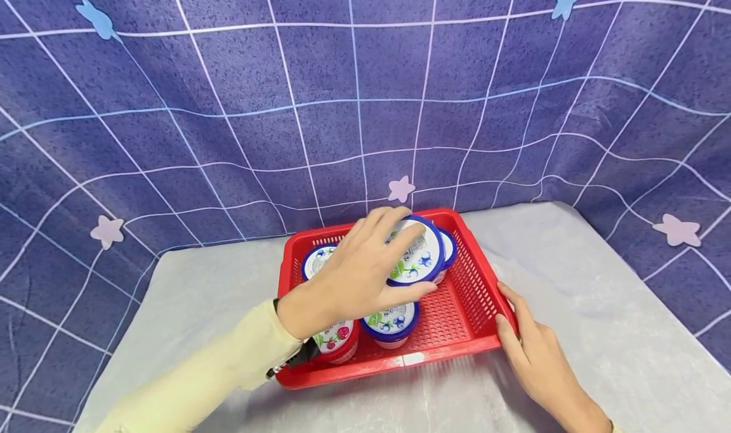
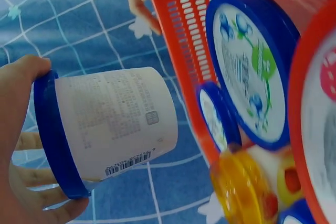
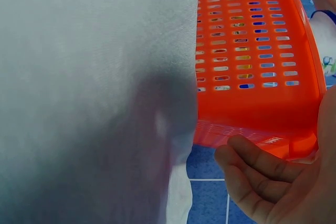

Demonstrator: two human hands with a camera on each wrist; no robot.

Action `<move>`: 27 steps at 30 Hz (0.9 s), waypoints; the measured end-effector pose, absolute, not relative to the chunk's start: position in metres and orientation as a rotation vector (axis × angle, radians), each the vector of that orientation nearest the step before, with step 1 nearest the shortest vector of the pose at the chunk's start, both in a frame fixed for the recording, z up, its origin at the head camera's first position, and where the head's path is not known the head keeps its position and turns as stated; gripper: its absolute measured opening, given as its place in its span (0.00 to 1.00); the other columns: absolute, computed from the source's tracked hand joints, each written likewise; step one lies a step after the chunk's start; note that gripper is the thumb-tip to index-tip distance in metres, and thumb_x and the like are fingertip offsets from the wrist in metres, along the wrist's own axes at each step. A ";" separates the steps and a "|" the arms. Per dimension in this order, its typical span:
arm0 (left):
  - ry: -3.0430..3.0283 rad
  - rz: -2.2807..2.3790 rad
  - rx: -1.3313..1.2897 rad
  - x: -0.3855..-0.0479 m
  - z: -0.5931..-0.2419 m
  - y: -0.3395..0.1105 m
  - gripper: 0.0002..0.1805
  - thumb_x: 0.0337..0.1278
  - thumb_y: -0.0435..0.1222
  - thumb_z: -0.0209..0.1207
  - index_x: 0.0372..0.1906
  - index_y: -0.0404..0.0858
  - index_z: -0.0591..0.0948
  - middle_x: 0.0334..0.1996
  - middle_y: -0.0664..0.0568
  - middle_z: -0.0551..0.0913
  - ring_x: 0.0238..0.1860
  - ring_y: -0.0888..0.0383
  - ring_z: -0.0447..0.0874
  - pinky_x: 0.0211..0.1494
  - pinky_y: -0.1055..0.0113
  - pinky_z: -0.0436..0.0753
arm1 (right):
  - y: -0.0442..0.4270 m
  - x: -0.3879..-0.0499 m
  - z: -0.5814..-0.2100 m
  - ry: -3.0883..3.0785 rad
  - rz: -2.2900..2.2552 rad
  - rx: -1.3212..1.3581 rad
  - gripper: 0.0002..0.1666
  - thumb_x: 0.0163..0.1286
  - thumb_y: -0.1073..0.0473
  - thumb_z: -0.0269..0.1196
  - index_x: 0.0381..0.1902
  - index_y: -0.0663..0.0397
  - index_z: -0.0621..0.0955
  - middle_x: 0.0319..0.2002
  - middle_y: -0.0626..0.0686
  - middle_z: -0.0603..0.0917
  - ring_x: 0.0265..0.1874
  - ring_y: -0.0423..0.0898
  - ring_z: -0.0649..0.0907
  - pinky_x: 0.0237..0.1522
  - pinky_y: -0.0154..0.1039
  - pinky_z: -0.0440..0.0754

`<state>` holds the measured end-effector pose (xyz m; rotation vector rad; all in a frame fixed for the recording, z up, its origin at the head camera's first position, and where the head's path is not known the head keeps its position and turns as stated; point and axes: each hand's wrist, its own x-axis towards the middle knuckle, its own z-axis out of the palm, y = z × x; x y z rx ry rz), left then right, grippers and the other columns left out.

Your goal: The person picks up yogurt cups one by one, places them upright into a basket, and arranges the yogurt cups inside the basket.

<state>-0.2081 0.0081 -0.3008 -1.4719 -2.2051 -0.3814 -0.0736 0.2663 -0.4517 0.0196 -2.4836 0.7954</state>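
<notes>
My left hand (image 1: 356,271) holds a round white tub (image 2: 115,121) with a blue lid by the lid's rim, raised over the red plastic basket (image 1: 394,364). Blueberries are printed on the lid (image 1: 419,255). My right hand (image 1: 533,350) grips the basket's near right corner; the right wrist view shows its fingers (image 3: 257,166) curled beside the basket wall (image 3: 252,108). Inside stand a blue-lidded tub (image 1: 395,322) at the front middle, a red-lidded tub (image 1: 342,336) at the front left, and another blue-lidded tub (image 1: 316,259) behind. My left hand and forearm partly cover the left side.
Below the raised tub, a smaller blue-lidded tub (image 1: 450,249) stands by the back right corner. A yellow-orange container (image 2: 244,187) shows in the left wrist view. The basket rests on a grey cloth-covered table (image 1: 211,280). Behind hangs a blue curtain (image 1: 320,128) with stars.
</notes>
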 end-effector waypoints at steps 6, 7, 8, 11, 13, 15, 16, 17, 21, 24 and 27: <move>-2.244 -0.364 -1.597 -0.204 -0.312 0.026 0.38 0.59 0.64 0.57 0.66 0.46 0.72 0.66 0.45 0.68 0.64 0.52 0.67 0.57 0.56 0.79 | 0.267 -0.073 -0.453 -2.489 0.796 0.005 0.31 0.75 0.59 0.55 0.74 0.46 0.65 0.38 0.59 0.87 0.34 0.46 0.85 0.34 0.51 0.81; -2.245 -0.364 -1.617 -0.204 -0.314 0.028 0.38 0.59 0.64 0.57 0.66 0.46 0.71 0.66 0.46 0.68 0.64 0.52 0.67 0.58 0.57 0.79 | 0.267 -0.073 -0.453 -2.488 0.797 0.002 0.31 0.75 0.59 0.55 0.74 0.45 0.65 0.37 0.59 0.87 0.33 0.45 0.85 0.33 0.51 0.80; -2.251 -0.353 -1.637 -0.203 -0.316 0.031 0.38 0.59 0.64 0.57 0.67 0.46 0.71 0.66 0.45 0.68 0.64 0.53 0.67 0.58 0.57 0.79 | 0.267 -0.073 -0.453 -2.488 0.798 0.001 0.31 0.75 0.59 0.56 0.74 0.45 0.65 0.37 0.58 0.87 0.33 0.44 0.85 0.33 0.50 0.80; -2.247 -0.322 -1.689 -0.202 -0.323 0.037 0.39 0.59 0.63 0.58 0.68 0.46 0.70 0.65 0.46 0.68 0.64 0.53 0.66 0.54 0.60 0.81 | 0.267 -0.073 -0.453 -2.491 0.797 -0.005 0.31 0.75 0.58 0.56 0.74 0.45 0.65 0.35 0.57 0.87 0.30 0.42 0.83 0.31 0.48 0.80; -2.252 -0.291 -1.720 -0.201 -0.326 0.041 0.40 0.59 0.63 0.58 0.70 0.46 0.69 0.64 0.47 0.68 0.64 0.53 0.65 0.53 0.60 0.82 | 0.267 -0.073 -0.453 -2.491 0.796 -0.006 0.31 0.75 0.58 0.56 0.74 0.44 0.66 0.34 0.56 0.87 0.29 0.40 0.82 0.30 0.47 0.80; -2.264 -0.254 -1.741 -0.200 -0.329 0.045 0.40 0.58 0.62 0.58 0.71 0.46 0.68 0.65 0.47 0.68 0.64 0.53 0.64 0.53 0.61 0.82 | 0.267 -0.073 -0.453 -2.492 0.799 -0.005 0.31 0.75 0.58 0.56 0.74 0.45 0.66 0.33 0.55 0.87 0.28 0.39 0.81 0.30 0.47 0.79; -2.277 -0.228 -1.748 -0.199 -0.330 0.047 0.40 0.59 0.62 0.58 0.71 0.47 0.67 0.65 0.48 0.68 0.65 0.53 0.64 0.54 0.60 0.82 | 0.267 -0.074 -0.452 -2.492 0.802 -0.004 0.31 0.75 0.58 0.56 0.74 0.45 0.66 0.33 0.55 0.87 0.28 0.39 0.81 0.30 0.46 0.79; -2.289 -0.213 -1.756 -0.199 -0.331 0.049 0.40 0.59 0.62 0.58 0.72 0.47 0.67 0.66 0.48 0.68 0.65 0.53 0.63 0.55 0.60 0.82 | 0.267 -0.074 -0.452 -2.492 0.805 -0.003 0.31 0.75 0.58 0.56 0.74 0.45 0.66 0.33 0.55 0.87 0.28 0.39 0.81 0.30 0.46 0.79; -2.322 -0.176 -1.781 -0.200 -0.336 0.055 0.40 0.60 0.61 0.56 0.74 0.48 0.64 0.68 0.48 0.66 0.67 0.52 0.62 0.56 0.61 0.81 | 0.266 -0.074 -0.451 -2.501 0.811 0.000 0.31 0.75 0.58 0.57 0.74 0.45 0.66 0.32 0.54 0.87 0.28 0.40 0.81 0.32 0.47 0.80; -2.366 -0.171 -1.807 -0.201 -0.340 0.059 0.41 0.61 0.62 0.54 0.75 0.49 0.62 0.71 0.48 0.64 0.69 0.51 0.60 0.57 0.58 0.81 | 0.266 -0.074 -0.451 -2.507 0.806 -0.003 0.32 0.75 0.58 0.57 0.74 0.45 0.66 0.33 0.55 0.87 0.29 0.40 0.82 0.33 0.48 0.80; -2.402 -0.148 -1.832 -0.201 -0.344 0.064 0.42 0.64 0.63 0.51 0.77 0.49 0.58 0.74 0.45 0.61 0.71 0.50 0.58 0.62 0.54 0.78 | 0.266 -0.074 -0.451 -2.510 0.803 -0.008 0.32 0.74 0.58 0.57 0.74 0.45 0.65 0.36 0.58 0.88 0.31 0.43 0.84 0.34 0.50 0.81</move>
